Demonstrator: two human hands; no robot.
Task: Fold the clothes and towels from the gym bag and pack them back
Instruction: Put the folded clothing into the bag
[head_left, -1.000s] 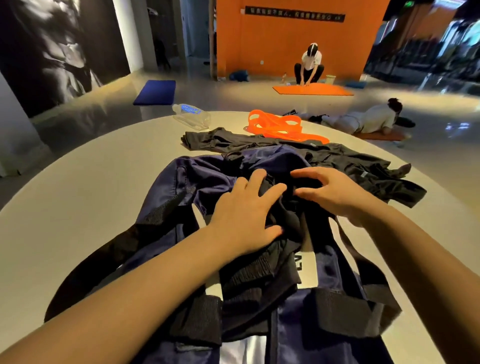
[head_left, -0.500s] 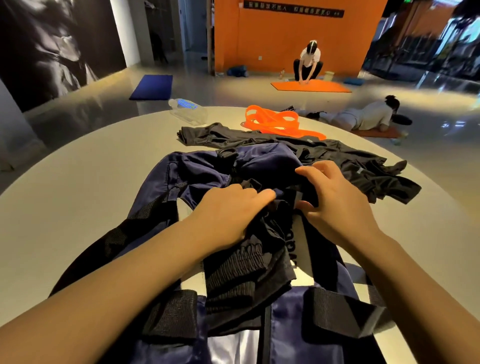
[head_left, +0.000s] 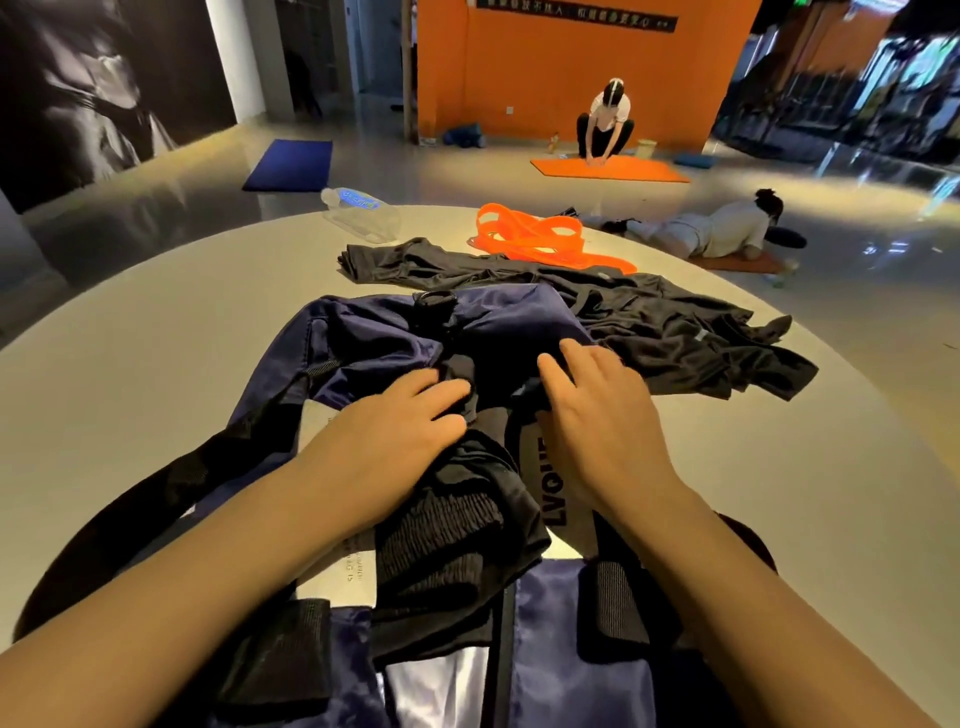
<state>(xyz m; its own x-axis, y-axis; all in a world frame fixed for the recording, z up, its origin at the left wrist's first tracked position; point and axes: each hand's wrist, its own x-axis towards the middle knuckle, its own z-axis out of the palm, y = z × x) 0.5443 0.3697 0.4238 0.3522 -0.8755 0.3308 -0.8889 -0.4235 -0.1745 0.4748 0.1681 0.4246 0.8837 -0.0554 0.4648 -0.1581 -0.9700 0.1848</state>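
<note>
A navy gym bag (head_left: 363, 338) with black straps lies open on the round white table (head_left: 130, 374), right in front of me. A folded black garment (head_left: 452, 535) with a ribbed waistband sits in its opening. My left hand (head_left: 395, 436) lies flat on that garment, fingers together, pressing it down. My right hand (head_left: 597, 410) rests on the bag's right edge by a white panel with black letters, fingers spread toward the opening. Another black garment (head_left: 649, 317) lies spread and crumpled on the table beyond the bag.
An orange band (head_left: 530, 239) and a clear plastic water bottle (head_left: 363, 210) lie at the table's far side. Past the table, one person crouches on an orange mat (head_left: 608, 169) and another person (head_left: 711, 234) lies on the floor. A blue mat (head_left: 291, 163) lies far left.
Both hands have slid deeper over the black garment in the bag's opening. The left hand flattened on it, and the right hand moved onto the bag's right edge.
</note>
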